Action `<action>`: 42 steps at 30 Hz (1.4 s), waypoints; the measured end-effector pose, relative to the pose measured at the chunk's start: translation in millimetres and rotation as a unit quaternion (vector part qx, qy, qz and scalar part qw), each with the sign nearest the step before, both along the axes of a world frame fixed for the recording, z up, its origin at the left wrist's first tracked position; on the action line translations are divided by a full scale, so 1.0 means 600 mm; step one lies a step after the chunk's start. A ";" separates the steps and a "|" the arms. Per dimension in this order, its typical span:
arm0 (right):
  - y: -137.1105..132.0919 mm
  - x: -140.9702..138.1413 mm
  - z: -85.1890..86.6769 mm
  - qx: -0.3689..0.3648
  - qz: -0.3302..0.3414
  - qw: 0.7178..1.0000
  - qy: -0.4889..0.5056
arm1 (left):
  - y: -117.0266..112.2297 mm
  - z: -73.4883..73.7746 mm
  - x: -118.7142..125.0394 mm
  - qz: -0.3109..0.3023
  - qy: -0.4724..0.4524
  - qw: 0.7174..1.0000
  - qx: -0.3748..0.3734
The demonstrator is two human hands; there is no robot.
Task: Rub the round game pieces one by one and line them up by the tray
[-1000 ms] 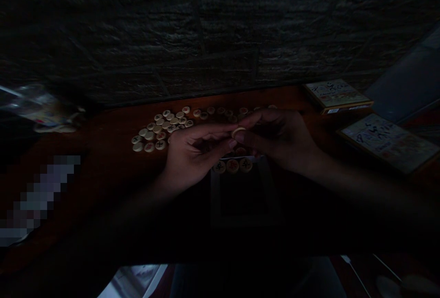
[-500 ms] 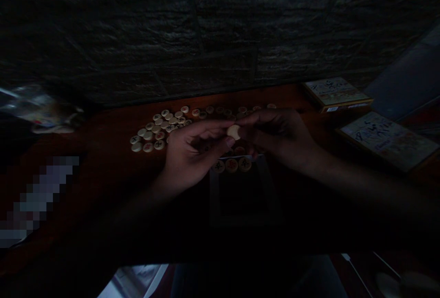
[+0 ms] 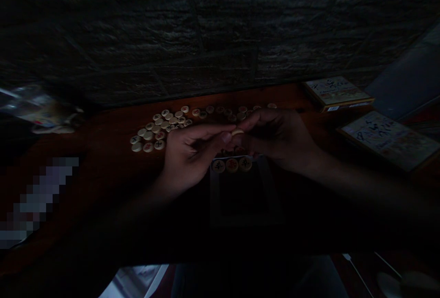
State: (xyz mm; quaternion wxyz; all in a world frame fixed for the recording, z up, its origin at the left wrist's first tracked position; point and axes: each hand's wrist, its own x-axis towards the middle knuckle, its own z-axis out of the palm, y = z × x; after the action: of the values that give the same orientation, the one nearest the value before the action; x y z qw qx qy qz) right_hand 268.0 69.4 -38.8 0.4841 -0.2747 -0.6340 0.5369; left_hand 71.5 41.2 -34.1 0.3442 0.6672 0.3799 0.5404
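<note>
My left hand point(image 3: 192, 156) and my right hand point(image 3: 278, 140) meet over a wooden table point(image 3: 99, 160), pinching a round xiangqi piece point(image 3: 237, 131) between their fingertips. The piece shows its thin edge. Below my hands, a row of three pieces point(image 3: 232, 165) lies at the top of a dark rectangular frame point(image 3: 244, 192). A dense cluster of cream pieces point(image 3: 154, 130) with red and black characters sits left of my left hand. A looser line of pieces point(image 3: 220, 111) runs beyond my fingers.
Two printed boxes point(image 3: 337, 94) point(image 3: 388, 140) lie at the upper right. A rough dark stone wall point(image 3: 220, 27) rises behind the table. A crumpled plastic bag point(image 3: 41, 110) sits at the far left, and a pixelated pale object point(image 3: 44, 197) lies on the table's left side.
The piece has turned in my fingers, from showing its flat face to showing its edge. Both hands stay in almost the same place.
</note>
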 end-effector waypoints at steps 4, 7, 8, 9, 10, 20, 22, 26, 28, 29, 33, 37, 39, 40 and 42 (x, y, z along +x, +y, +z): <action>0.000 0.004 0.005 -0.003 -0.002 1.000 -0.014 | -0.003 -0.007 0.000 -0.038 -0.019 0.999 -0.003; 0.001 0.005 0.007 -0.010 0.007 1.000 -0.021 | -0.002 -0.010 0.002 -0.055 -0.024 0.998 -0.002; 0.001 0.005 0.007 -0.014 0.011 1.000 -0.022 | -0.002 -0.011 0.002 -0.054 -0.024 0.998 0.002; 0.001 0.005 0.008 -0.020 0.014 0.999 -0.024 | -0.001 -0.012 0.002 -0.050 -0.023 0.998 0.005; 0.000 0.004 0.008 -0.027 0.018 0.999 -0.027 | -0.001 -0.012 0.002 -0.044 -0.021 0.999 0.007; -0.008 0.003 0.017 -0.059 0.013 0.998 -0.021 | 0.004 -0.010 -0.001 -0.002 -0.016 1.000 0.002; -0.006 0.002 0.015 -0.052 0.003 0.999 -0.008 | 0.005 -0.008 0.000 -0.022 -0.019 1.000 0.004; -0.003 0.001 0.012 -0.049 0.007 0.999 -0.007 | 0.006 -0.010 -0.001 -0.069 -0.021 0.997 0.029; -0.002 0.001 0.010 -0.050 0.016 0.999 -0.007 | 0.005 -0.012 -0.002 -0.061 -0.007 0.997 0.048; -0.001 0.001 0.010 -0.054 0.022 0.998 -0.004 | 0.005 -0.014 -0.002 -0.054 0.001 0.997 0.055; -0.001 0.002 0.008 -0.068 0.040 0.997 0.003 | 0.004 -0.017 -0.005 -0.049 0.019 0.997 0.062; -0.001 0.005 0.008 -0.070 0.049 0.996 0.002 | 0.004 -0.018 -0.006 -0.025 0.028 0.997 0.070; 0.000 0.006 0.008 -0.067 0.054 0.996 0.009 | 0.004 -0.018 -0.006 -0.012 0.036 0.996 0.077; 0.000 0.006 0.008 -0.066 0.055 0.996 0.010 | 0.004 -0.018 -0.006 -0.009 0.039 0.996 0.080; 0.001 0.005 0.008 -0.065 0.056 0.996 0.012 | 0.004 -0.018 -0.005 -0.013 0.037 0.995 0.089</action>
State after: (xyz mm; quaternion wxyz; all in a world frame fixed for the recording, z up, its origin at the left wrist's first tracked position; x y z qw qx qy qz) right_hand 271.1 69.8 -34.1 0.4418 -0.2631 -0.6068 0.6062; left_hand 68.4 43.8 -44.8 0.2765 0.7196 0.3343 0.5422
